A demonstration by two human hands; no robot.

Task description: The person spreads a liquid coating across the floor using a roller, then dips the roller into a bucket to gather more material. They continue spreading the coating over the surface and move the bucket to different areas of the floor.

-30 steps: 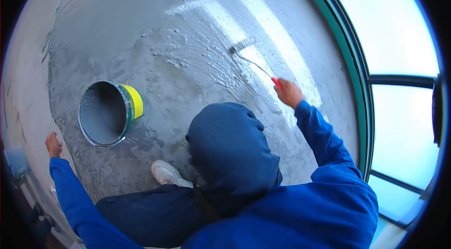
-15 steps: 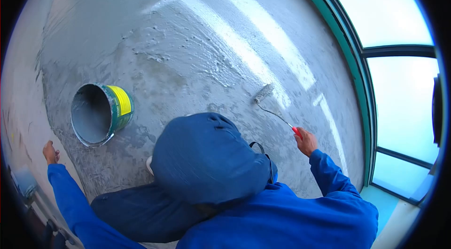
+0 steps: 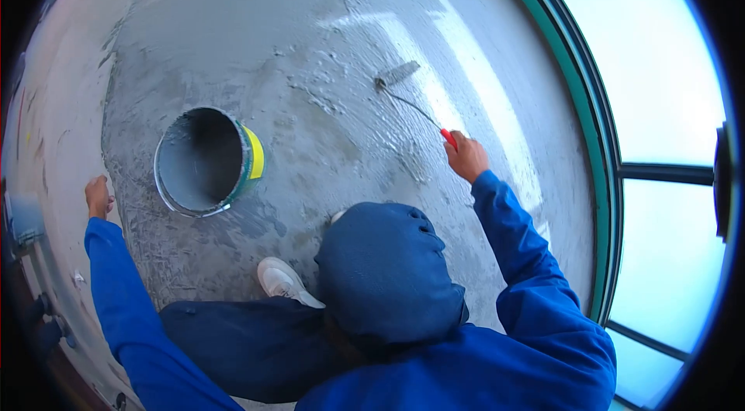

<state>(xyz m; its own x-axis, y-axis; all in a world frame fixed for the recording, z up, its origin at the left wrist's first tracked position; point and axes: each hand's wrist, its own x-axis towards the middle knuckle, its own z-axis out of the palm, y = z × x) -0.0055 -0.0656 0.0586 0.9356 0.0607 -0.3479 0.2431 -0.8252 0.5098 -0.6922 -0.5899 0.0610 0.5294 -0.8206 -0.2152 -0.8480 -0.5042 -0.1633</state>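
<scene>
My right hand point(image 3: 467, 158) is wrapped round the red handle of a paint roller point(image 3: 399, 73). The roller's grey, coated sleeve lies against the wet grey floor coating point(image 3: 326, 93), where ridges and lumps show. Off to the left, my left hand point(image 3: 98, 197) is held with its fingers curled in, and nothing shows in it. Between the two hands stands a bucket point(image 3: 254, 153), green with a yellow label, its inside smeared grey. The bucket is nearer my left hand and apart from it. How much it holds is hard to see in the shadow.
A green-edged window frame point(image 3: 594, 100) with bright panes runs along the right side. Along the left lies a paler strip of floor point(image 3: 62, 116). A white shoe point(image 3: 283, 280) rests on the grey floor below the bucket, beside a dark-capped head point(image 3: 384, 275).
My right hand has moved the roller forward and to the left over the wet coating. The view has shifted, so the bucket appears farther right. The white shoe now shows more fully.
</scene>
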